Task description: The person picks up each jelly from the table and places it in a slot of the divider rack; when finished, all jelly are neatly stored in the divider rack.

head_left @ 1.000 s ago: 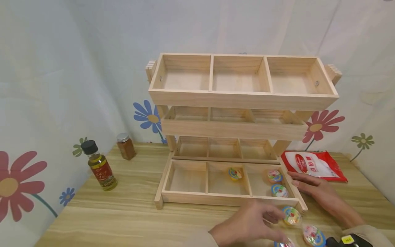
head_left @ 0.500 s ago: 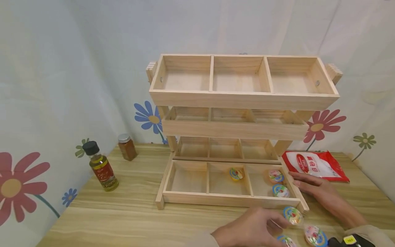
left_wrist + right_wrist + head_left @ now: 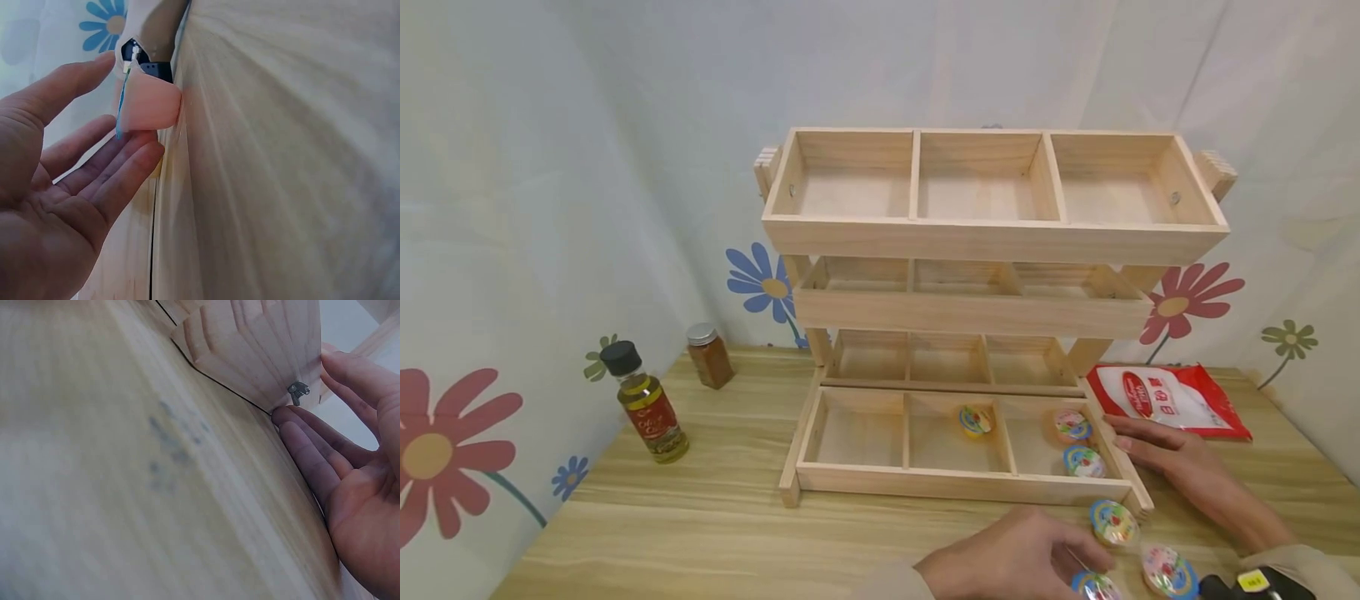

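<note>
Well to the left of the left hand (image 3: pixel 1018 552) and its fingers, a black-capped oil bottle (image 3: pixel 652 423) and, farther back, a silver-lidded jar (image 3: pixel 711 358) stand on the counter (image 3: pixel 647 525). Beyond the fingers rises a tiered wooden rack (image 3: pixel 992 243); its lowest tray (image 3: pixel 955 483) carries a yellow cup (image 3: pixel 975 422) in the middle compartment and two lidded cups (image 3: pixel 1084 462) in the right one. Nearer the camera, the left fingers are parted from the thumb around a small sealed cup (image 3: pixel 1097 587), which sits on the counter between them; the left wrist view shows no firm pinch, and whether skin meets the cup cannot be told. Just past those fingertips, a second cup (image 3: pixel 1113 523) lies before the rack's right front corner, and a third cup (image 3: pixel 1169 572) lies to their right. A loose or off-centre pinch could let the small sealed cup slip, while too hard a squeeze might dent its soft-looking wall; knuckles swinging forward could knock the second cup against the rack. Farther right, the right hand (image 3: pixel 1183 467) rests with straight fingers against the rack's side, where too strong a push may shift the rack and jostle the cups inside. Behind those fingers lies a red-and-white bag (image 3: pixel 1168 400).
</note>
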### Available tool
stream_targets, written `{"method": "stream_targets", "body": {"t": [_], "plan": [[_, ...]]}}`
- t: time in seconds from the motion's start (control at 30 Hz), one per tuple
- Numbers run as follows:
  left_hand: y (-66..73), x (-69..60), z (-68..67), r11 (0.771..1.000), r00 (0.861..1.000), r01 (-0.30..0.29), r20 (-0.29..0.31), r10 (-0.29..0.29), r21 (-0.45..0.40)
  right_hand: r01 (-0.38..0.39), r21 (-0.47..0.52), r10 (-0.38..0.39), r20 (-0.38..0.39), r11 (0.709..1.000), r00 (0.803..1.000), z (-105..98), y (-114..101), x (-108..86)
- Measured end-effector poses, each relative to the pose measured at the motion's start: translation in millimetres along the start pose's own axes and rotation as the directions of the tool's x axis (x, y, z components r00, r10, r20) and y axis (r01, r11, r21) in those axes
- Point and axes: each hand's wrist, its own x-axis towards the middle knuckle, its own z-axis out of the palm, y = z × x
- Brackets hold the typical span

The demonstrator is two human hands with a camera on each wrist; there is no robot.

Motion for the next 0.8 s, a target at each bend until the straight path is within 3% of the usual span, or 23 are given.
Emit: {"method": "stream_targets", "body": {"t": [0.53,0.8], "plan": [[-1.9,0.4,1.4,0.999,1.0,0.007,0.021,-0.008,0.051,-0.012,0.004,0.012,0.013,1.0,1.0,0.1,-1.8,-0.5],[-2.2,1.1,2.0,0.993,1.0,-0.008,0.017,0.006,0.119,-0.016,-0.011,0.017,0.009,1.0,1.0,0.1,-1.4,0.4]]}}
